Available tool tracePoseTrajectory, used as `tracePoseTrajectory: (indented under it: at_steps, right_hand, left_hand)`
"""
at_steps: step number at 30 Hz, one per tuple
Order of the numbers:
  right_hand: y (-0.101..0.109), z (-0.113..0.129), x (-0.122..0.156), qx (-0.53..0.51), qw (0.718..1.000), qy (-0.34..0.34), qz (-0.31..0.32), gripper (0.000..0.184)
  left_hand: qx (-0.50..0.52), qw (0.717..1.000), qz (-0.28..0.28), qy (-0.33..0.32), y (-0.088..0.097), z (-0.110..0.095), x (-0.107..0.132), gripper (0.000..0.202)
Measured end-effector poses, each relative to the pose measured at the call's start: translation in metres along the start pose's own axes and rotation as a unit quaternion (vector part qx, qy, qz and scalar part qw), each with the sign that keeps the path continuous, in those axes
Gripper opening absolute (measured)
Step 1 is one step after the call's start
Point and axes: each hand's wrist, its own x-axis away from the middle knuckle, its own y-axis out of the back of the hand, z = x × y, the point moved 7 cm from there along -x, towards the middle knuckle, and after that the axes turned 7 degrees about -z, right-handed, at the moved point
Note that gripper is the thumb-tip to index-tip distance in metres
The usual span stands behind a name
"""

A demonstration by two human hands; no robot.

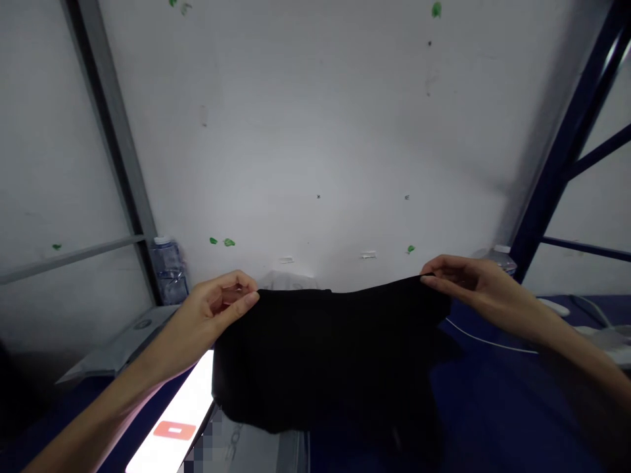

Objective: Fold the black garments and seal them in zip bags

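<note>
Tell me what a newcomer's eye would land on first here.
The black garment dominates the middle, held spread by its top edge between the left hand and the right hand, each in a pinching grip. Below the left forearm a lit screen with a red button glows on the blue table. A water bottle stands by the wall at the left.

Person's own body, head view: the left hand [217, 309] and the right hand [468, 279] are bare, each joined by an uncovered wrist to an uncovered forearm that reaches the lower edge of the frame. The left forearm [113, 401] catches a pale glow along its underside. The right forearm [566, 341] lies in shadow.
</note>
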Motion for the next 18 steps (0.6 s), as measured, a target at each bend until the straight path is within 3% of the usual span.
tracePoseTrajectory:
  at_steps: [4,6,9,13,18]
  right_hand:
    - [0.01,0.01,0.01,-0.108,0.993,-0.015,0.035,0.026]
    - [0.007,0.01,0.013,-0.207,0.974,-0.047,0.079,0.025]
    - [0.002,0.003,0.007,-0.275,0.956,-0.071,0.072,0.026]
    - [-0.013,-0.012,-0.011,-0.147,0.989,-0.02,0.012,0.027]
    - [-0.044,-0.029,-0.017,-0.033,0.999,0.016,0.005,0.029]
  left_hand:
    - [0.107,0.991,0.052,0.055,0.006,0.004,0.0,0.025]
    - [0.139,0.985,0.07,0.079,0.008,0.003,-0.002,0.027]
    - [0.097,0.993,0.05,0.053,0.012,-0.002,-0.01,0.029]
    - [-0.099,0.99,-0.074,-0.064,0.018,-0.003,-0.021,0.026]
    - [-0.203,0.97,-0.088,-0.102,0.004,0.017,-0.019,0.02]
